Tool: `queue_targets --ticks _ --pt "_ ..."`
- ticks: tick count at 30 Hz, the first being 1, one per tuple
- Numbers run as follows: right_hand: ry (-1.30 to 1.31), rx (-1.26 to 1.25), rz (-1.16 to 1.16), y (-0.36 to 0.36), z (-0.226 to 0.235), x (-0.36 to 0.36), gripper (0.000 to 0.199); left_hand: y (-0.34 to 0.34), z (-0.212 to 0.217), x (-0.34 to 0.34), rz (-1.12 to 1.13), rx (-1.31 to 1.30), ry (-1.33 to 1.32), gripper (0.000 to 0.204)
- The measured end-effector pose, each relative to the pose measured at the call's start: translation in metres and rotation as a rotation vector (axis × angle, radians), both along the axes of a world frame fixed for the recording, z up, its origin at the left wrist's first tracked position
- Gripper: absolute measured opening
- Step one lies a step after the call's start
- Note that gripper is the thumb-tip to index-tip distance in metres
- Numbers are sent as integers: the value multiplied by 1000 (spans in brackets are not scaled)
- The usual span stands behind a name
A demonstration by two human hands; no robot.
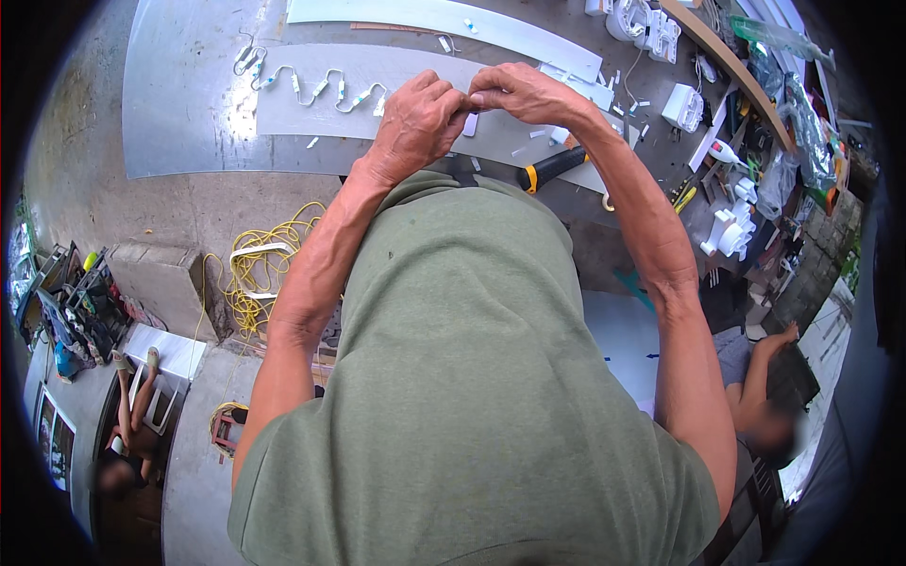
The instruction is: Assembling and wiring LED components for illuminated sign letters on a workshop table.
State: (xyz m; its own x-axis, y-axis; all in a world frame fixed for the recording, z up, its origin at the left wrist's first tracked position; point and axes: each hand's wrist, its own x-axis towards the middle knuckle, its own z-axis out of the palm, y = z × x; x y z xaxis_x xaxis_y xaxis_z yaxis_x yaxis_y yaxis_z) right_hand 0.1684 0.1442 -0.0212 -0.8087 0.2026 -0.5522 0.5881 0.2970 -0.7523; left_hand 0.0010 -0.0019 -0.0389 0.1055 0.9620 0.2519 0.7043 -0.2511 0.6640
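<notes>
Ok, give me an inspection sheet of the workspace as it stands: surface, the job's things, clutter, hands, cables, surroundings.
Surface: grey metal sheet on the floor, with a paler strip laid across it.
Job's things: string of small white light modules lying on the strip; whatever the fingertips pinch is too small to tell.
Clutter: black and orange tool, white scraps, white moulded letters, tools along the right edge.
Hands: left hand and right hand meet fingertip to fingertip above the strip, both pinched shut.
Cables: yellow cable coil on the floor at left.
Surroundings: concrete block; other people sit at lower left and lower right.
</notes>
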Motion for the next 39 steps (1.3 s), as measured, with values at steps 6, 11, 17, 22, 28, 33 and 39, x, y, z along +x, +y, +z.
queue_targets --ticks 6,11,17,22,28,33,39 --pt "26 48 23 -3 -2 2 32 -1 0 -1 15 -19 -8 17" --pt "42 70 21 -5 -6 5 31 -2 0 -2 -13 -58 -26 16" --pt "35 111 52 -8 -6 4 33 -3 1 -4 -38 -128 -42 14" --pt "104 148 72 -10 -10 5 31 -3 3 -5 -49 -212 -69 13" --pt "120 123 94 -13 -12 8 28 -2 2 -10 -117 -334 -187 11" --pt "160 253 158 -21 -8 12 22 0 9 -11 -88 -637 -316 16" --pt "185 366 203 -32 -15 20 19 2 8 -10 -112 -686 -376 23"
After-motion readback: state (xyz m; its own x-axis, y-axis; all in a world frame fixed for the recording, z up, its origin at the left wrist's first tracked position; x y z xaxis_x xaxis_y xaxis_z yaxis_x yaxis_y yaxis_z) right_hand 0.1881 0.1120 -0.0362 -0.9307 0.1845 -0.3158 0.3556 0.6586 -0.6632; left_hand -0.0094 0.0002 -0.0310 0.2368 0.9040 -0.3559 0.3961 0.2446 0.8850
